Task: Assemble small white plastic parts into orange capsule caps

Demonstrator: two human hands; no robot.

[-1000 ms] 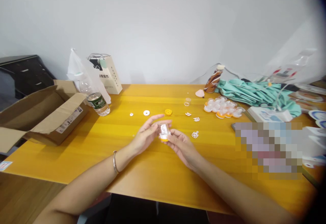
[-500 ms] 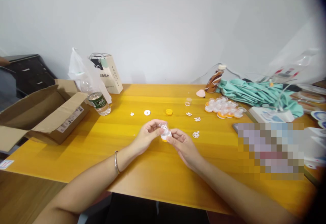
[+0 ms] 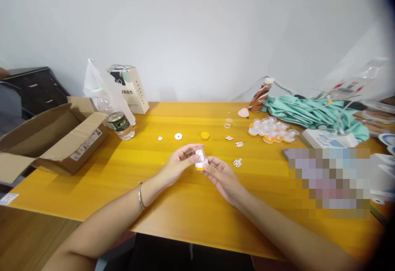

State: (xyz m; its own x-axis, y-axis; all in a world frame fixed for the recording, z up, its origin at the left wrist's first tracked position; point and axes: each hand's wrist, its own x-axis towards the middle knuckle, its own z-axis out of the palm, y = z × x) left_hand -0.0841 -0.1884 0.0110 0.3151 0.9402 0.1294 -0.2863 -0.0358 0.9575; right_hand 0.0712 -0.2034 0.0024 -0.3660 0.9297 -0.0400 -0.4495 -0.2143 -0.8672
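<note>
Between my two hands, above the table, is a small clear plastic capsule (image 3: 201, 160) with a white and orange base and a white piece with dark spots inside. My left hand (image 3: 182, 163) pinches its clear upper part. The fingers of my right hand (image 3: 221, 174) grip the base from the other side. Just beyond my hands lie a yellow round part (image 3: 205, 135) and a white ring (image 3: 178, 136). To the right are white cut-out pieces (image 3: 237, 163) and a clear cup (image 3: 228, 123). A tiny white part (image 3: 160, 138) lies to the left.
Several similar capsules (image 3: 271, 130) cluster at the right, near a brown drink bottle (image 3: 261, 95) and teal cloth (image 3: 317, 116). An open cardboard box (image 3: 74, 139), a water bottle (image 3: 119, 125) and a paper bag (image 3: 135, 90) stand at the left. One area at the right is pixelated.
The capsule has turned slightly more upright in my hands, and my right fingers have shifted a little around its base. The parts on the table have stayed where they were.
</note>
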